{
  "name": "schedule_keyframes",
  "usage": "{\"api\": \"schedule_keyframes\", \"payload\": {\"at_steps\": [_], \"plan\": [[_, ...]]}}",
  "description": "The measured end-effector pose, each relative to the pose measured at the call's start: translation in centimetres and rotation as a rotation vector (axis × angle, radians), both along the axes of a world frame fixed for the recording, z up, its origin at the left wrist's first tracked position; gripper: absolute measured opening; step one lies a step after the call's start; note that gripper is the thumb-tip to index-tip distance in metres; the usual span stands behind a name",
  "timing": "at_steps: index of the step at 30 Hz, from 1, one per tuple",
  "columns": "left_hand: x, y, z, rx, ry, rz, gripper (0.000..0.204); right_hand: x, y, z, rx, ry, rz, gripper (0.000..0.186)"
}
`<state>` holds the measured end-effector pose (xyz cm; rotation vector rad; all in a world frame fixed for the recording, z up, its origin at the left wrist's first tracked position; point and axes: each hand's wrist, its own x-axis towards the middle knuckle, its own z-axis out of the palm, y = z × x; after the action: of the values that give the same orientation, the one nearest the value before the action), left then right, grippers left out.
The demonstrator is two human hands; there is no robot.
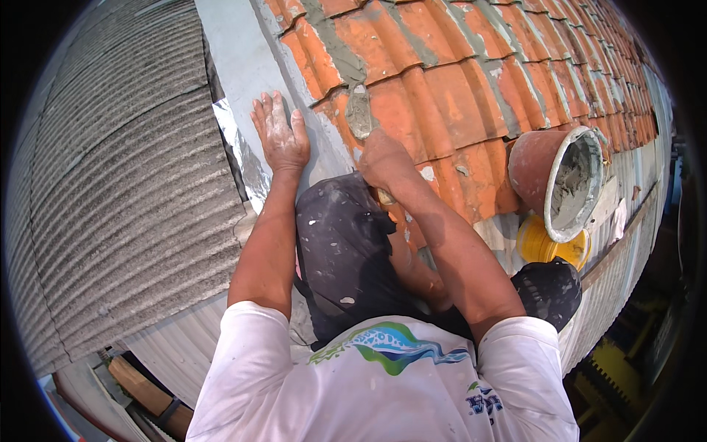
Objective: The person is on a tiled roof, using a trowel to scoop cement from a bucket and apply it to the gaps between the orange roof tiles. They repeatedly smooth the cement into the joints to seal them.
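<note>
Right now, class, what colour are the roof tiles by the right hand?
The roof tiles are orange, with grey mortar streaks; seen best in the head view.

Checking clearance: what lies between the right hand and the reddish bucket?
In the head view, only orange roof tiles with small pale and grey patches lie between right hand and bucket.

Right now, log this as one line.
left hand: on grey ledge | right hand: gripping trowel over orange tiles | bucket: mortar inside
</note>
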<state>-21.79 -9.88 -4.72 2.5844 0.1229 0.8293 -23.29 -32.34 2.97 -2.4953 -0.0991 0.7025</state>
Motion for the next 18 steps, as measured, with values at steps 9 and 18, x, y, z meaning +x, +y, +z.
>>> {"api": "schedule_keyframes", "payload": {"at_steps": [9,18], "plan": [[-0.1,-0.2,0.3,-0.047,-0.017,-0.025,0.060,0.2,-0.4,2.8,-0.049,-0.043,0.134,0.024],[0.0,-0.1,0.2,-0.066,-0.033,-0.036,0.060,0.6,-4.5,1.8,0.115,-0.096,-0.060,0.033]]}}
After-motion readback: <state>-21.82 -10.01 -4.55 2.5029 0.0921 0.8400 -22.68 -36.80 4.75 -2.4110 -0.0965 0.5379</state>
